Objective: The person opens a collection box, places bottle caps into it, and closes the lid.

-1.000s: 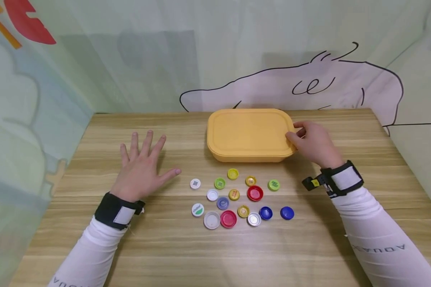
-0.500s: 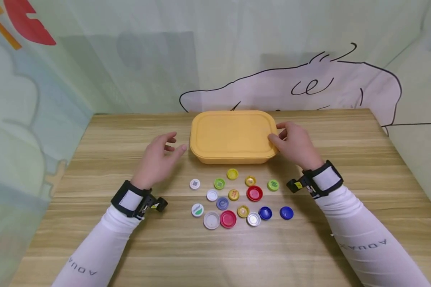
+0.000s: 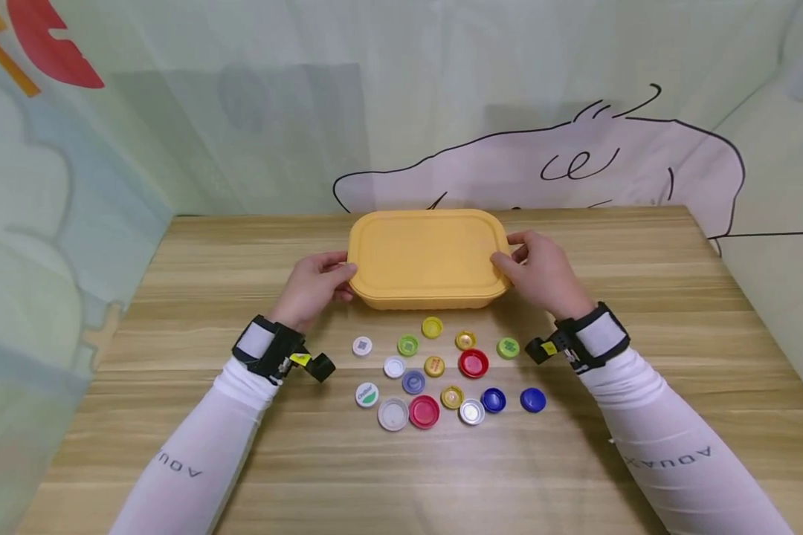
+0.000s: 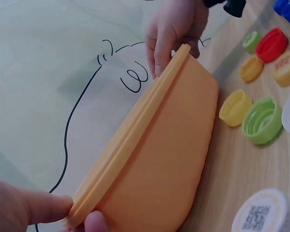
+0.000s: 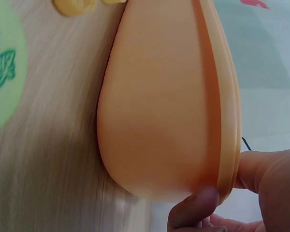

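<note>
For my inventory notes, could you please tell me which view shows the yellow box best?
The head view, because there the yellow box is almost whole, seen from above. Both wrist views show its long side up close, cropped at one end.

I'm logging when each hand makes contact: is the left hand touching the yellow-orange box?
Touching. The left wrist view shows the left hand pinching the yellow-orange box by its rim, with no gap between.
</note>
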Demonstrator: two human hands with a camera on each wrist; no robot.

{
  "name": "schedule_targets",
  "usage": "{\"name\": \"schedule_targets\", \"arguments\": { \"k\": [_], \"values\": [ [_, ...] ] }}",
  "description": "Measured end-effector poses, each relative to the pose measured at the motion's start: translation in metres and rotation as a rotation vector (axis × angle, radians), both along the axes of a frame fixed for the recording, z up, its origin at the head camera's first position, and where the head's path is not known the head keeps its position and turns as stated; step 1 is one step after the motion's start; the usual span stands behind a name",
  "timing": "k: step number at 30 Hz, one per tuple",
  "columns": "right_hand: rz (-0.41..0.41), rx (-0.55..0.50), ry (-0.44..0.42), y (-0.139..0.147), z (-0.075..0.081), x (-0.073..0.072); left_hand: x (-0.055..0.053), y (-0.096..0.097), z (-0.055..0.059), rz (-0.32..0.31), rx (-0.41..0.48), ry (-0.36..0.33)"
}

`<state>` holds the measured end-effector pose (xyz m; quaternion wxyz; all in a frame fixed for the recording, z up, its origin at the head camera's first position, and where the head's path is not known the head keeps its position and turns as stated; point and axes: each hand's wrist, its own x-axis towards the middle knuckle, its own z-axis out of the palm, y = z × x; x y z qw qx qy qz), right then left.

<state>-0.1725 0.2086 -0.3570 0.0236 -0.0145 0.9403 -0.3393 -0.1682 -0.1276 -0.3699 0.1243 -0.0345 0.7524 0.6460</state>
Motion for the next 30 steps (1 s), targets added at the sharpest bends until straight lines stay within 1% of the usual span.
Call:
{"name": "schedule_targets", "arguments": {
  "k": [3,5,11,24,30],
  "values": [
    [-0.006,-0.039,-0.030,0.0013,0.0004,0.0003,-0.0002,0.0010,0.0013,0.018,0.062,-0.032],
    [-0.010,-0.064,-0.051,0.0023,0.0007,0.0003,-0.0005,0.0013,0.0015,0.024,0.087,-0.049],
    [-0.017,-0.107,-0.084,0.0031,0.0019,0.0001,-0.0004,0.0010,0.0014,0.037,0.115,-0.078],
    [-0.007,-0.073,-0.046,0.0040,0.0016,-0.0003,0.0008,0.0022,0.0024,0.052,0.087,-0.055],
    [0.005,-0.061,-0.031,0.0035,0.0027,0.0017,0.0023,0.0019,0.0019,0.044,0.019,-0.016]
  ]
}}
